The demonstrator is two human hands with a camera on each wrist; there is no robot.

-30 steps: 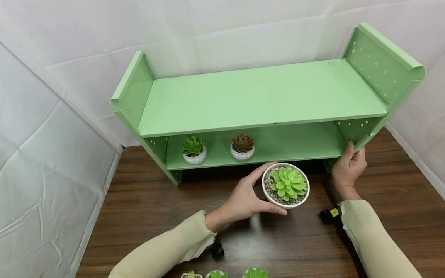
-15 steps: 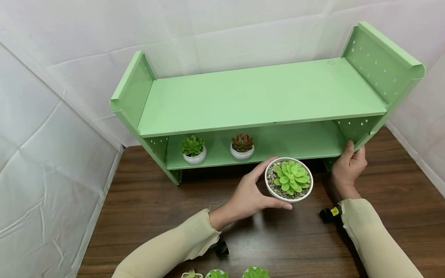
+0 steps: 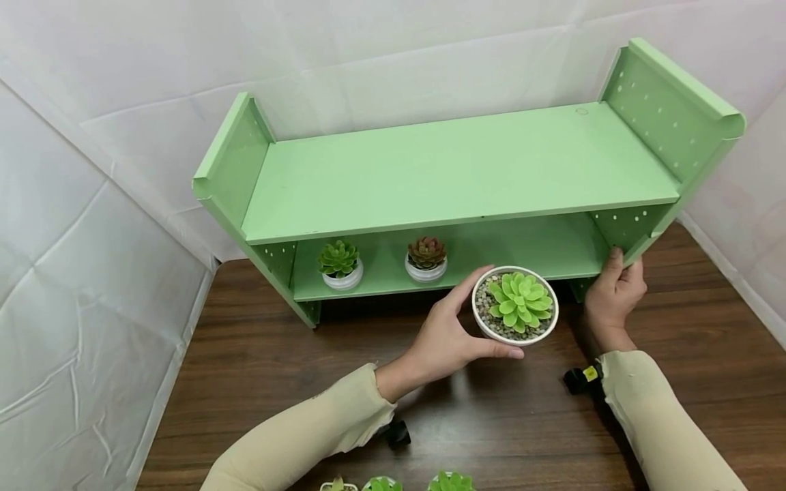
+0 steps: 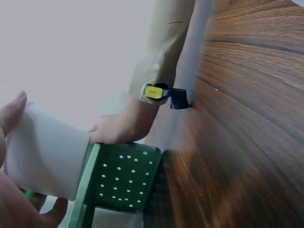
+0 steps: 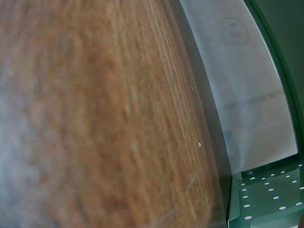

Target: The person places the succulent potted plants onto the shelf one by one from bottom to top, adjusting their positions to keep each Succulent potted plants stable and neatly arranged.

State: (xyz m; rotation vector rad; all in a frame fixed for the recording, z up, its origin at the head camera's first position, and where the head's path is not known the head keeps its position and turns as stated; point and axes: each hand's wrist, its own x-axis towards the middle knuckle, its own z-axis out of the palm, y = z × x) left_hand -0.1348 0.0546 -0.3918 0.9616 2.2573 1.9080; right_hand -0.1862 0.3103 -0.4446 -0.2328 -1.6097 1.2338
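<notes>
The left hand (image 3: 442,339) has its grip clamped around a potted green succulent (image 3: 519,302), near the lower shelf (image 3: 522,239); the right hand (image 3: 616,294) grips the green bookshelf (image 3: 460,170). Too low an approach could catch the shelf's edge, spilling pebbles (image 3: 491,322).

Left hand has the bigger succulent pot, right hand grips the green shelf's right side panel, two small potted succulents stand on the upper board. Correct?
Wrong board: the small green succulent and small reddish succulent stand on the lower board, as the head view shows. The rest holds: left hand has the bigger succulent pot, right hand grips the right side panel.
</notes>
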